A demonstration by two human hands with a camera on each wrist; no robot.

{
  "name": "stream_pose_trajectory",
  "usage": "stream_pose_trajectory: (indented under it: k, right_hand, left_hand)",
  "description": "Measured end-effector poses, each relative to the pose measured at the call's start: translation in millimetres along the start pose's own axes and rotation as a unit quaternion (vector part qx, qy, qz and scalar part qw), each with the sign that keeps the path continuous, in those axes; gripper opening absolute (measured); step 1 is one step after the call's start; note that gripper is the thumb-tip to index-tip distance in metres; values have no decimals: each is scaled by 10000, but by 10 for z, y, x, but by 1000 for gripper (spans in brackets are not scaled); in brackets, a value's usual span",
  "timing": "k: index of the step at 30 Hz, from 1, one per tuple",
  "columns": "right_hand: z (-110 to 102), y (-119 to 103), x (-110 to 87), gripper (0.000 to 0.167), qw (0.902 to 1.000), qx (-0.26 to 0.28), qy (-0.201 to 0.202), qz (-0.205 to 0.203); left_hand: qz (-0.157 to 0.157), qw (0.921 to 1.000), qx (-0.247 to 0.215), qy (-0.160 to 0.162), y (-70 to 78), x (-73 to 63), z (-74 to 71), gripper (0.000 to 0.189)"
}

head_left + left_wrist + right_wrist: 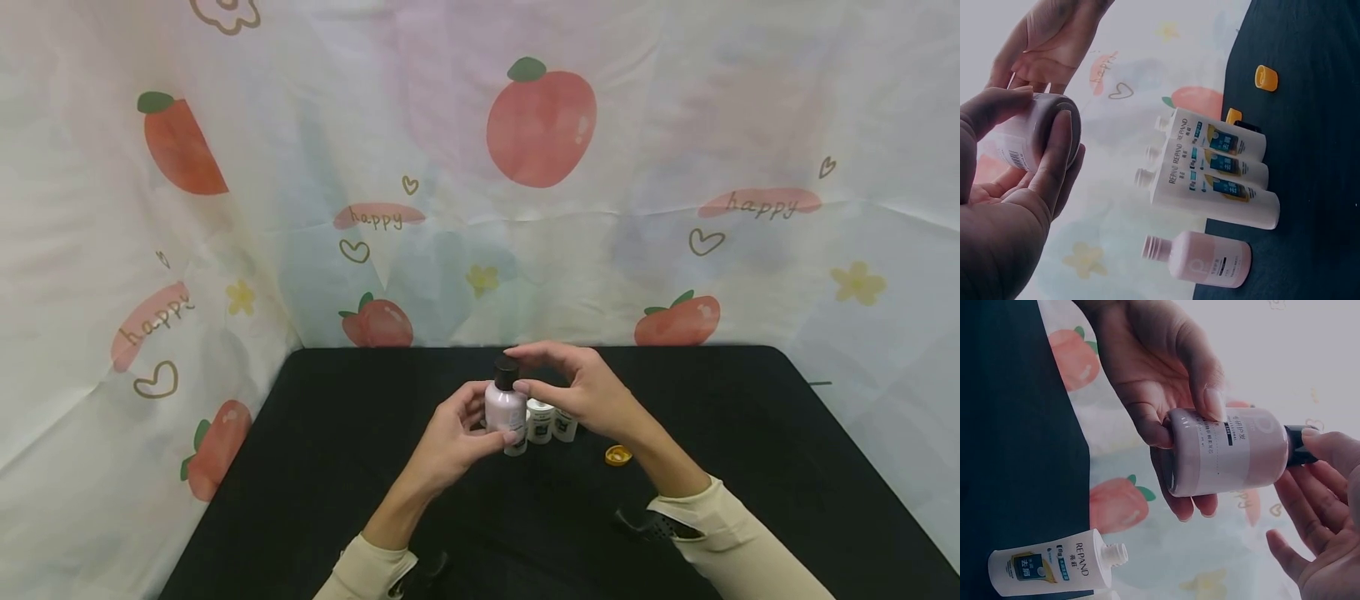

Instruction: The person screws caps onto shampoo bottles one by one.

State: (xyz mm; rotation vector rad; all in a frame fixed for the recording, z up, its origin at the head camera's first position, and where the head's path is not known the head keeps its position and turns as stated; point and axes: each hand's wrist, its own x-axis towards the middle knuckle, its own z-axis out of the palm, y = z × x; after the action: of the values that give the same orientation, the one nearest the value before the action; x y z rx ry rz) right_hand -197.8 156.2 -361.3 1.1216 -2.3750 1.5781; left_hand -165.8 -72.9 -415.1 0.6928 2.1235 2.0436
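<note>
In the head view, my left hand (455,437) grips the body of a pink bottle (504,408), raised over the black table. My right hand (588,387) pinches the bottle's black cap (506,373) between thumb and fingers. The right wrist view shows the cap (1300,445) at the bottle's neck; whether it is tight cannot be seen. Three white REPAND bottles (1216,162) stand side by side with bare necks. Beside them is a second pink bottle (1210,259), also capless.
A yellow cap (618,455) lies on the table (360,400) near my right forearm. Another yellow cap (1234,116) and a black cap (1249,127) show by the white bottles. A fruit-printed cloth (450,150) hangs behind and at the sides.
</note>
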Motion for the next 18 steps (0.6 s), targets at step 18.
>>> stream_pose_trajectory:
  k: [18]
  right_hand:
    - [-37,5,19,38,10000,-20,-31,-46]
  left_hand:
    - [4,9997,-199,-107,-22,34,-14,54]
